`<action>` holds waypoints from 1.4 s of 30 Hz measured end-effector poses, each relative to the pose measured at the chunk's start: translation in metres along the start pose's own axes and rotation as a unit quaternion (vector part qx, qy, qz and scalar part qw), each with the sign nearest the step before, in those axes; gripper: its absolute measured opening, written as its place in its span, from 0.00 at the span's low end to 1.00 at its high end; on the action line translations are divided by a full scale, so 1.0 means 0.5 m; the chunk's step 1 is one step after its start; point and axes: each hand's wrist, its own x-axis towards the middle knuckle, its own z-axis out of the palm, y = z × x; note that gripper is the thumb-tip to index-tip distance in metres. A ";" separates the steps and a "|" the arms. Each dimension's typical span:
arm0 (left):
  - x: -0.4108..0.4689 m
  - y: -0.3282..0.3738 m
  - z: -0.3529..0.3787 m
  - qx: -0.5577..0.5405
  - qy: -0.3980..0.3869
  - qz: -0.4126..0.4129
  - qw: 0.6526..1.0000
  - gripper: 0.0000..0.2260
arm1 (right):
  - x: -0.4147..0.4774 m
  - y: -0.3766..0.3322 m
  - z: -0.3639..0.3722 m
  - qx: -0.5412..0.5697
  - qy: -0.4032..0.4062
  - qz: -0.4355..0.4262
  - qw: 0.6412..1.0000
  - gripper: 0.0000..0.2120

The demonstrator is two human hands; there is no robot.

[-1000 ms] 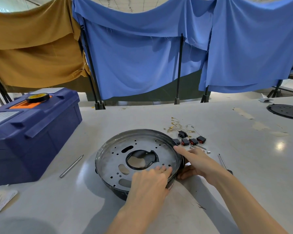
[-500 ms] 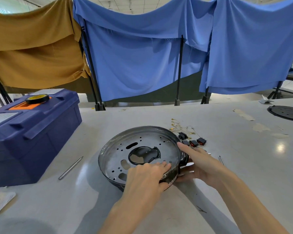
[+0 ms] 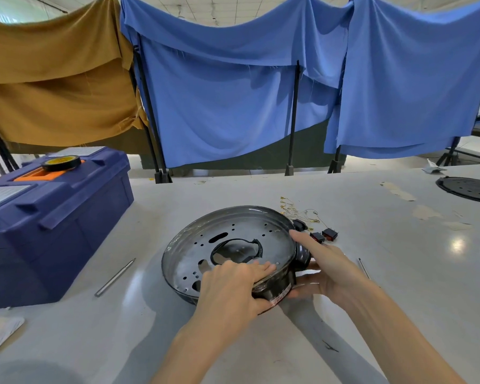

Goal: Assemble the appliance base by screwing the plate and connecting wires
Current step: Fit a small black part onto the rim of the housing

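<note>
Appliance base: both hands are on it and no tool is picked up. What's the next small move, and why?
Probably set the appliance base down flat. The left hand and right hand grip its rim, and its near edge looks raised; the screwdriver and wires lie untouched beside it.

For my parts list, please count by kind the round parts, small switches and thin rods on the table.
Round dark metal appliance base: 1
Round black perforated plate: 1
Small black switches in view: 3
Thin metal rods: 2
Total: 7
</note>
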 end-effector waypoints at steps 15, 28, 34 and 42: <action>0.050 -0.055 -0.076 -0.210 -0.001 -0.012 0.978 0.12 | 0.019 -0.003 -0.004 0.158 -0.121 -0.036 0.979 0.19; 0.117 -0.050 -0.142 -0.213 -0.094 0.005 0.973 0.16 | 0.009 -0.028 0.015 0.241 -0.053 0.005 0.969 0.25; 0.143 -0.061 -0.177 -0.245 -0.069 -0.030 0.967 0.15 | 0.006 -0.058 0.024 0.280 -0.111 -0.021 0.953 0.07; 0.143 -0.073 -0.210 -0.403 -0.063 -0.097 0.908 0.19 | 0.003 -0.059 0.055 0.317 -0.153 -0.133 0.927 0.23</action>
